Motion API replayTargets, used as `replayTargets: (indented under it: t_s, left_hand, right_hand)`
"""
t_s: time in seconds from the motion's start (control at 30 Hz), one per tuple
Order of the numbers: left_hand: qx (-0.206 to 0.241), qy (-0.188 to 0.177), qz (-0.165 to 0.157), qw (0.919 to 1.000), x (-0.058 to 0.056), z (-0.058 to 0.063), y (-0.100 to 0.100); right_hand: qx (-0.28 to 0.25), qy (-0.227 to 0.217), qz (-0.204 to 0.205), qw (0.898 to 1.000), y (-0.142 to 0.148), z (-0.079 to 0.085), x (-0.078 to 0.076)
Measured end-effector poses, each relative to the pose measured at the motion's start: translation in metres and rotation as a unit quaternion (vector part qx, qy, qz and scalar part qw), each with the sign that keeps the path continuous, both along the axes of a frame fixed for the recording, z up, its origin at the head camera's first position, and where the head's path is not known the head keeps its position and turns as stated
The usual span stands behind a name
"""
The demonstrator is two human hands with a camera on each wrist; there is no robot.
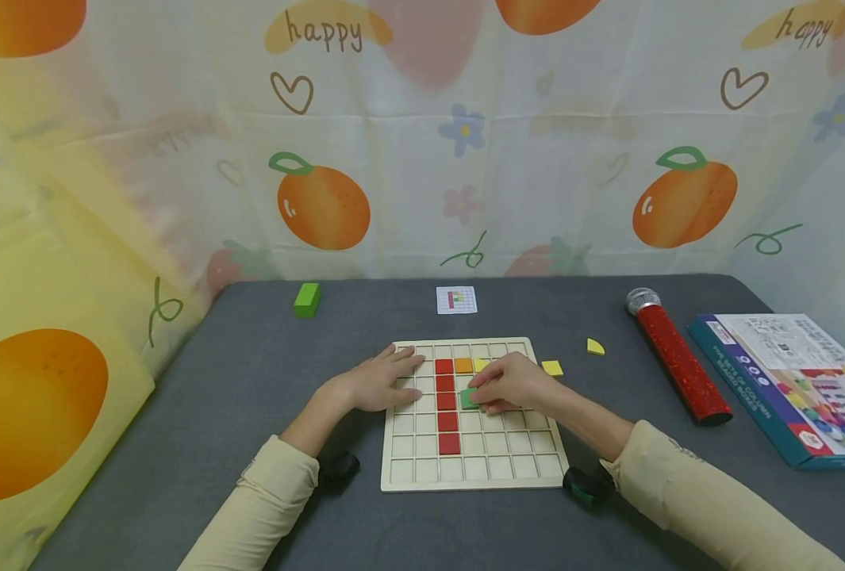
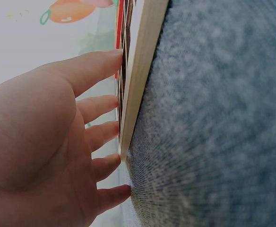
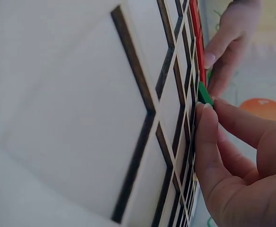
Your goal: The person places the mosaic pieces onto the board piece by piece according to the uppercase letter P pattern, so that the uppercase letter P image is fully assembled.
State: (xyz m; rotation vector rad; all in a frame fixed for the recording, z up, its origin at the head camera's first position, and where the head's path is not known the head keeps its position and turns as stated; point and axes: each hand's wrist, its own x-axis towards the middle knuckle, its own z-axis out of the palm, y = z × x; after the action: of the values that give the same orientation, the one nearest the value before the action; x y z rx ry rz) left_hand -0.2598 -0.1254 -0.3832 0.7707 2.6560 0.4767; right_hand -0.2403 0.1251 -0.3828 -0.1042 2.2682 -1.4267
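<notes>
A pale wooden grid board (image 1: 415, 472) lies flat on the table. Several red square tiles (image 1: 448, 423) form a column on it, with an orange tile (image 1: 462, 365) and a yellow tile (image 1: 481, 365) beside the top one. My right hand (image 1: 518, 382) pinches a green square tile (image 1: 468, 398) between thumb and fingertips, just right of the red column. In the right wrist view the green tile (image 3: 204, 94) is tilted against the grid. My left hand (image 1: 375, 382) has its fingers spread, resting on the board's left edge; its palm (image 2: 38, 137) shows in the left wrist view.
Right of the board lie a yellow square tile (image 1: 552, 368) and a yellow quarter-round piece (image 1: 596, 346). Behind it are a green block (image 1: 307, 300) and a small printed grid card (image 1: 456, 300). A red microphone (image 1: 679, 361) and a flat box (image 1: 793, 388) occupy the right side.
</notes>
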Motion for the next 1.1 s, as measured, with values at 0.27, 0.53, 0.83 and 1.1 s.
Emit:
replayTargets:
  t_s: [0.27, 0.53, 0.83, 1.1]
  left_hand:
    - [-0.004, -0.003, 0.006, 1.0, 0.0, 0.001, 0.001]
    - [-0.004, -0.006, 0.004, 1.0, 0.0, 0.002, 0.001]
    - [0.002, -0.004, -0.001, 1.0, 0.001, 0.001, -0.001]
    - [0.001, -0.004, -0.007, 1.0, -0.002, -0.001, -0.002]
  right_hand:
    - [0.007, 0.008, 0.009, 1.0, -0.002, 0.003, 0.0]
    - [0.019, 0.012, 0.012, 1.0, 0.0, 0.004, 0.0]
    - [-0.063, -0.003, 0.075, 0.995, 0.019, -0.002, -0.008]
    - [-0.141, -0.041, 0.073, 0.986, 0.054, 0.002, -0.015]
